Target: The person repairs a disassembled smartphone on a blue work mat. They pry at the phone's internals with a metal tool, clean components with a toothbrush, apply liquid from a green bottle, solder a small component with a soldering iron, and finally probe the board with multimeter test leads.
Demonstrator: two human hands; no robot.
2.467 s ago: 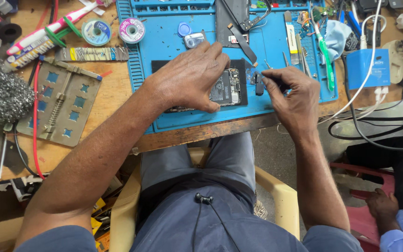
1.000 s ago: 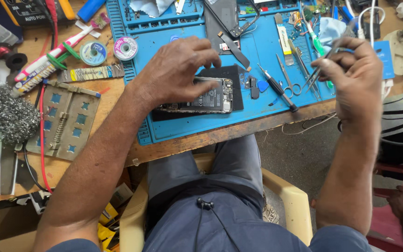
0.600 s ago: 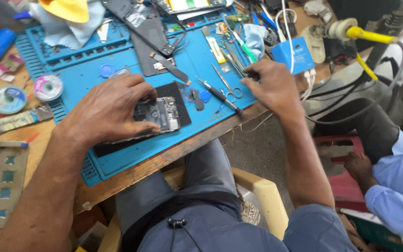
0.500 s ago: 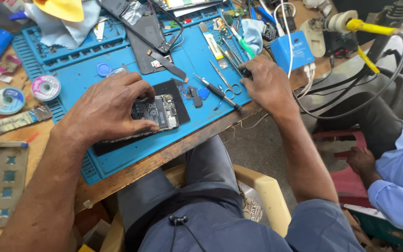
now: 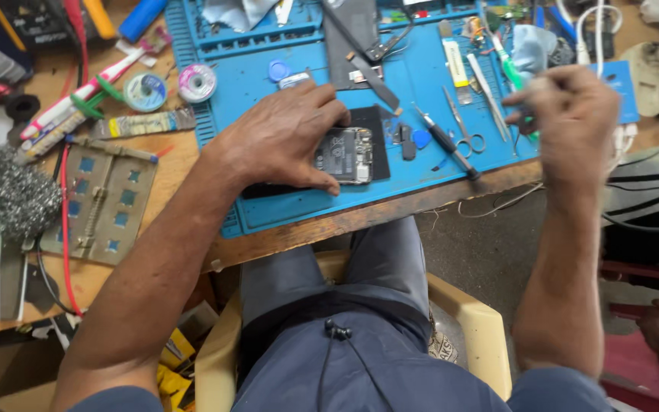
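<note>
One head camera is looking steeply down from above the seated person, facing forward over their lap toward the bench (image 5: 390, 217). It is sitting close, taking in both forearms, the blue mat (image 5: 413, 84) across the top and the chair (image 5: 467, 320) below. No second view is sharing the scene.

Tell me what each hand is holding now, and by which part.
The left hand presses down on the opened phone, fingers over its left part. The right hand is raised and closed; what it grips cannot be told.
</note>
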